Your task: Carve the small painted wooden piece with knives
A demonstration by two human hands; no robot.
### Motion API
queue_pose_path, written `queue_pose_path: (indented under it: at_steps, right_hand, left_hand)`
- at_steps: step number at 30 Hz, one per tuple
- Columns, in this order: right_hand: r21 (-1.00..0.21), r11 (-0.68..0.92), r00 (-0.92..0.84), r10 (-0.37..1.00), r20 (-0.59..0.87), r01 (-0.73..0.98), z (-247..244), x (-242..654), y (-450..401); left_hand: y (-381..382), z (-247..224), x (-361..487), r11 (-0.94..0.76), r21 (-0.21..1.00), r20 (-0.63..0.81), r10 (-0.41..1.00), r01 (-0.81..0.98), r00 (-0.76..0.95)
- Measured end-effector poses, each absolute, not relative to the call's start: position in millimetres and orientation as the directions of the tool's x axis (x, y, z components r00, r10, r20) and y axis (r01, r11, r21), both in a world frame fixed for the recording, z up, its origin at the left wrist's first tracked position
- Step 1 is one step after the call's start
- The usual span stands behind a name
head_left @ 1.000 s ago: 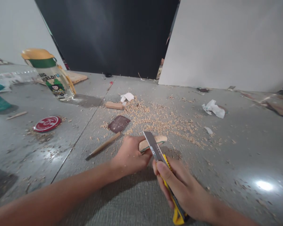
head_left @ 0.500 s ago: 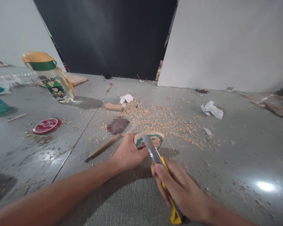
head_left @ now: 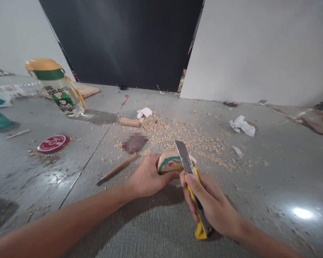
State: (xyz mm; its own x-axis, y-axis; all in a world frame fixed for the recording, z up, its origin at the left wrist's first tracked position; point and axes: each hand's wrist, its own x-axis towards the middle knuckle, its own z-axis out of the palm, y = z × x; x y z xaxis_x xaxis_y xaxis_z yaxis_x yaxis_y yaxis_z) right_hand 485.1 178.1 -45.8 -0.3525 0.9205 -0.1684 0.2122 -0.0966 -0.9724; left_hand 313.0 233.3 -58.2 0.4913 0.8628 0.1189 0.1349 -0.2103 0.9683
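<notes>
A small pale wood piece (head_left: 167,162) with a teal painted band and reddish marks is gripped by my left hand (head_left: 149,179), the thumb along its near side. My right hand (head_left: 208,204) is wrapped round a yellow and black utility knife (head_left: 201,218). The knife's steel blade is extended and points up and left, crossing in front of the wood piece's right part; whether it touches the wood I cannot tell. Just left of my left hand lies a thin tool with a wooden handle (head_left: 121,166) and a dark metal tip.
Wood shavings (head_left: 183,136) are scattered past my hands. A short wood block (head_left: 129,122), crumpled tissue (head_left: 242,125) and a blurred brown piece (head_left: 136,143) lie among them. Leftward are a red round lid (head_left: 53,143) and a drink bottle (head_left: 61,91). Panels (head_left: 247,46) stand behind.
My right hand and the knife have moved right and slightly up, the blade now over the wood's right part. My left hand has shifted a little right, turning the wood piece.
</notes>
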Motion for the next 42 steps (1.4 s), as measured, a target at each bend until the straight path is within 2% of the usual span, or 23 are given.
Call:
queue_pose_path:
  at_steps: [9, 17, 25, 30, 32, 38, 42]
  right_hand:
    - [-0.965, -0.126, -0.354, 0.913, -0.204, 0.23, -49, 482, 177]
    - [-0.964, -0.149, -0.374, 0.9, -0.225, 0.222, -49, 481, 173]
    - [-0.967, -0.171, -0.465, 0.852, -0.241, 0.187, -54, 490, 175]
    - [-0.948, -0.16, -0.568, 0.769, -0.295, 0.276, -53, 488, 164]
    - [-0.95, -0.15, -0.551, 0.785, -0.283, 0.274, -51, 485, 161]
    - [-0.971, -0.13, -0.381, 0.903, -0.199, 0.199, -52, 484, 172]
    - [-0.973, -0.11, -0.369, 0.912, -0.18, 0.203, -50, 484, 176]
  left_hand:
    - [230, -53, 313, -0.22, 0.955, 0.104, 0.877, 0.199, 0.468]
    - [230, -58, 316, -0.071, 0.985, -0.003, 0.904, 0.156, 0.428]
    - [233, -57, 316, -0.063, 0.99, 0.008, 0.916, 0.123, 0.4]
    - [236, -58, 316, -0.095, 0.995, 0.089, 0.931, 0.001, 0.355]
    - [236, -59, 317, -0.096, 0.995, 0.094, 0.923, -0.013, 0.374]
    - [232, -59, 316, -0.125, 0.978, 0.048, 0.914, 0.165, 0.403]
    - [230, -60, 315, -0.158, 0.948, 0.021, 0.896, 0.275, 0.443]
